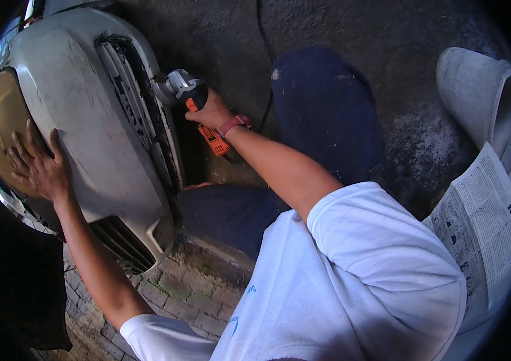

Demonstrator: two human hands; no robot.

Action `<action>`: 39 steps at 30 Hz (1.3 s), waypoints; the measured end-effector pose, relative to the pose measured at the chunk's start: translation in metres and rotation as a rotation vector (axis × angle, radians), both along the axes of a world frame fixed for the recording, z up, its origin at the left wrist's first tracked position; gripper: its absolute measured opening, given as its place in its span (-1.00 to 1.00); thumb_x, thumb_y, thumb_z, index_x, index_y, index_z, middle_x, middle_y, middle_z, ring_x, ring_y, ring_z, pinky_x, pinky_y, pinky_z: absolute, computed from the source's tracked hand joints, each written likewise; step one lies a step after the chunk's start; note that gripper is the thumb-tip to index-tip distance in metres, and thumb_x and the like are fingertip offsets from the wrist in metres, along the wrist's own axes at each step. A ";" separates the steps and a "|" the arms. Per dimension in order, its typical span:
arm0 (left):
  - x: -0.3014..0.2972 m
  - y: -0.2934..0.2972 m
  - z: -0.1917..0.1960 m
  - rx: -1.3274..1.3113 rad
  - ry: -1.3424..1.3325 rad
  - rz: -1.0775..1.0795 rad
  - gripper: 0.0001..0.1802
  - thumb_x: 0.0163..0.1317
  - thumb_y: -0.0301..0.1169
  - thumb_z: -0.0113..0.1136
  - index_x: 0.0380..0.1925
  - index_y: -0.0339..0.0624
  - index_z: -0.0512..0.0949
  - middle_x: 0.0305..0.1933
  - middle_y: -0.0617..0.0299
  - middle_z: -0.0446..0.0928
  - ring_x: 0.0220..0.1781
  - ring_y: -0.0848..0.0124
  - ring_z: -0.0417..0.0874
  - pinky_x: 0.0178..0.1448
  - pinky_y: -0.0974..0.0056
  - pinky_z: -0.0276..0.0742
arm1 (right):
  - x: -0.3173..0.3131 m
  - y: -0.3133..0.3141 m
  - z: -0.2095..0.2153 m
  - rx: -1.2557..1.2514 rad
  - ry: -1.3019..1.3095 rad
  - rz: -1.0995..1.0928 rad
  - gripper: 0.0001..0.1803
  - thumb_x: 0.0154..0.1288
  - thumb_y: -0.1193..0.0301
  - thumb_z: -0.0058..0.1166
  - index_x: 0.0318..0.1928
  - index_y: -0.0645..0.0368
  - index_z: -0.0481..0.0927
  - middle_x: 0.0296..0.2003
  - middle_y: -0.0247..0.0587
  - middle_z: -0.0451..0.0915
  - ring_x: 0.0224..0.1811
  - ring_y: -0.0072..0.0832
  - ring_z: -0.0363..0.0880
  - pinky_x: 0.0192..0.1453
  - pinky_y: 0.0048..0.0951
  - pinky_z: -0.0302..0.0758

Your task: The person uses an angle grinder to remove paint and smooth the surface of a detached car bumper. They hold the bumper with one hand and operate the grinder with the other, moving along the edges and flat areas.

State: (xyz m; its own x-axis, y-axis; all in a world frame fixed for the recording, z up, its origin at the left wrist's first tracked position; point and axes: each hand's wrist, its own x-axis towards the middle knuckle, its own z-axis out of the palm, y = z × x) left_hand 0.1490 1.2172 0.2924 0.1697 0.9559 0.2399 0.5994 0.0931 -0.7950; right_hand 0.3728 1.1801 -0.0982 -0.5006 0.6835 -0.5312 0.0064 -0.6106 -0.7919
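A scuffed grey-white car bumper (78, 102) fills the left side, with a yellowed headlight (0, 111) along its outer edge. My left hand (42, 165) lies with fingers spread, partly over the headlight and partly over the bumper beside it. My right hand (212, 113) is wrapped round an angle grinder (184, 85) with a silver head and an orange-and-black body. The grinder's head is at the edge of the bumper's long rough-edged opening (126, 90). Whether its disc touches the edge cannot be made out.
A dark cord (261, 27) runs over the dark floor beyond the grinder. At the right are a grey bucket-like container (466, 87) and newspaper sheets (478, 216). My bent leg (327, 108) is beside the right arm; brick paving (192, 283) lies below the bumper.
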 end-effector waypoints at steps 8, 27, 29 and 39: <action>0.001 -0.001 0.000 -0.007 0.004 0.006 -0.24 0.57 0.49 -0.13 0.69 0.78 0.26 0.87 0.34 0.07 0.89 -0.02 -0.03 0.78 -0.60 -0.20 | -0.003 0.006 -0.003 -0.004 -0.009 0.022 -0.05 -0.06 0.19 0.61 0.36 0.32 0.53 0.16 0.13 0.72 0.26 -0.03 0.73 0.40 -0.13 0.61; 0.000 -0.002 0.000 -0.003 0.003 0.021 -0.21 0.54 0.53 -0.20 0.70 0.80 0.22 0.88 0.34 0.05 0.90 0.01 -0.05 0.78 -0.60 -0.22 | 0.000 0.006 -0.005 -0.035 -0.038 0.025 -0.07 -0.06 0.17 0.61 0.31 0.33 0.55 0.13 0.15 0.72 0.21 -0.01 0.75 0.36 -0.14 0.63; 0.000 -0.002 0.000 -0.004 0.006 0.020 -0.22 0.54 0.53 -0.20 0.70 0.81 0.22 0.88 0.34 0.05 0.90 0.01 -0.05 0.79 -0.59 -0.22 | -0.001 0.009 -0.004 -0.018 -0.026 0.022 -0.08 -0.06 0.17 0.61 0.31 0.33 0.55 0.12 0.15 0.72 0.21 -0.02 0.75 0.36 -0.14 0.63; -0.002 -0.001 0.000 -0.005 0.009 -0.014 -0.23 0.55 0.52 -0.18 0.70 0.79 0.25 0.87 0.34 0.07 0.89 0.00 -0.03 0.79 -0.57 -0.19 | -0.001 0.009 0.001 -0.002 -0.037 0.019 -0.02 -0.09 0.17 0.61 0.35 0.34 0.52 0.15 0.16 0.71 0.22 0.00 0.75 0.36 -0.12 0.64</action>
State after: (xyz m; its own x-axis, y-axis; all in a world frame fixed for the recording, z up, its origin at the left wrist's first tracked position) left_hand 0.1472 1.2158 0.2923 0.1857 0.9545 0.2335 0.5932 0.0806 -0.8010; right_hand 0.3713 1.1886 -0.0970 -0.4933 0.6731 -0.5510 0.0477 -0.6116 -0.7897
